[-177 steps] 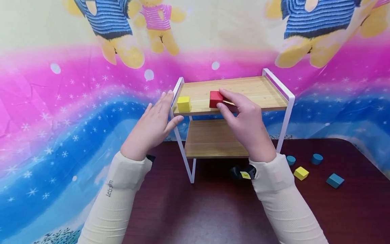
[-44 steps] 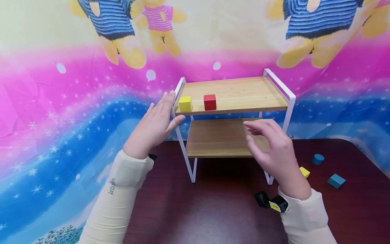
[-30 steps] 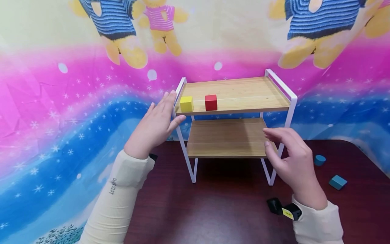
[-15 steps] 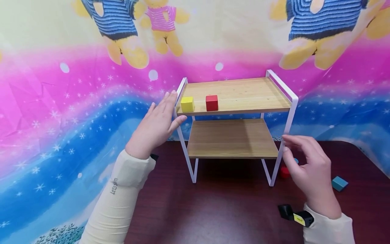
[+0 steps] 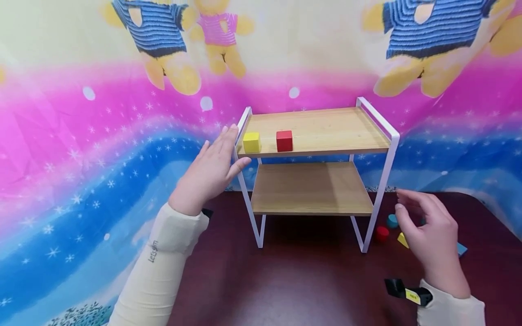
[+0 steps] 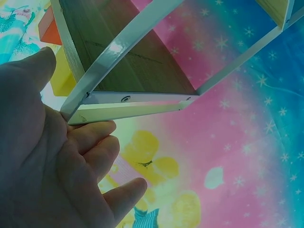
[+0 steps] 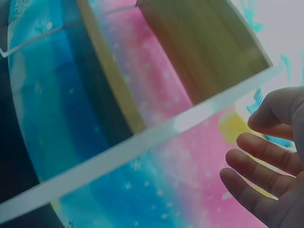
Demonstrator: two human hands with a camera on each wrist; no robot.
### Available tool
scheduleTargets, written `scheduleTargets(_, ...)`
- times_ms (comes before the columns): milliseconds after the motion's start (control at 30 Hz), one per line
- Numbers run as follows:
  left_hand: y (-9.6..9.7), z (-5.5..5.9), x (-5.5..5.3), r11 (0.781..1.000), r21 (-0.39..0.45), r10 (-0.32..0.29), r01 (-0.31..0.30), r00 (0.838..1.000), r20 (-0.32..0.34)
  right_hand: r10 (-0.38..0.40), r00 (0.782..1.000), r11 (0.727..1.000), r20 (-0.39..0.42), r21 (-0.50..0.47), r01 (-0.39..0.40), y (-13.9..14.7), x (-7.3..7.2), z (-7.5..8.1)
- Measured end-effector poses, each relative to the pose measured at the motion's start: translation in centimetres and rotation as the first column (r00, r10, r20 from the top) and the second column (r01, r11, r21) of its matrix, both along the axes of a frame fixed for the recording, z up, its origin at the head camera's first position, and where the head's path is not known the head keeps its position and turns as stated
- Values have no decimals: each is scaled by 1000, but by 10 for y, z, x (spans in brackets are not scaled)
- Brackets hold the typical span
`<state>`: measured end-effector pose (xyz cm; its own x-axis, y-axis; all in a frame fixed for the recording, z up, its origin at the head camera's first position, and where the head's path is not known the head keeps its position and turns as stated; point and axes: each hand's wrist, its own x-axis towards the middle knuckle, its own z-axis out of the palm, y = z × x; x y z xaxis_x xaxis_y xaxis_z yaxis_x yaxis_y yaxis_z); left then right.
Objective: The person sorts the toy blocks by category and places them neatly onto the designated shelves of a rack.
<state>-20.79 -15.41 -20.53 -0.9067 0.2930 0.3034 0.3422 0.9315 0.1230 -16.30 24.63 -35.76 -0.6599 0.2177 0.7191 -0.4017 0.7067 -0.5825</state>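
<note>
A two-tier wooden shelf with a white metal frame stands on the table. On its top board sit a yellow cube at the front left corner and a red cube a short gap to the right. My left hand rests against the shelf's left frame with extended fingers; the left wrist view shows its fingers at the white frame bar. To the right of the shelf, my right hand hovers with loosely bent fingers and holds nothing. It partly covers a yellow block and a blue block.
A red cylinder and a teal cylinder stand on the dark table beside the shelf's right leg. Behind the shelf hangs a printed cloth. The lower board sits between the frame legs.
My right hand was pinching the red cube; it has let it go on the top board, left of where it was held, and moved right and down beside the shelf. My left hand stays at the frame.
</note>
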Motion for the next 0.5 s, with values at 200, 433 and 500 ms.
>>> scheduleTargets(200, 0, -4, 0, 1000, -6, 3, -3, 1000, 3, -65, 989, 998, 133, 7, 65, 14, -6, -17)
scheduleTargets(433, -1, -3, -1, 1000, -3, -1, 1, 1000, -2, -111, 962, 994, 251, 16, 111, 33, -17, -31)
scheduleTargets(500, -2, -2, -1, 1000, 0, -2, 2, 1000, -8, -116, 951, 993, 285, 17, 116, 38, -20, -34)
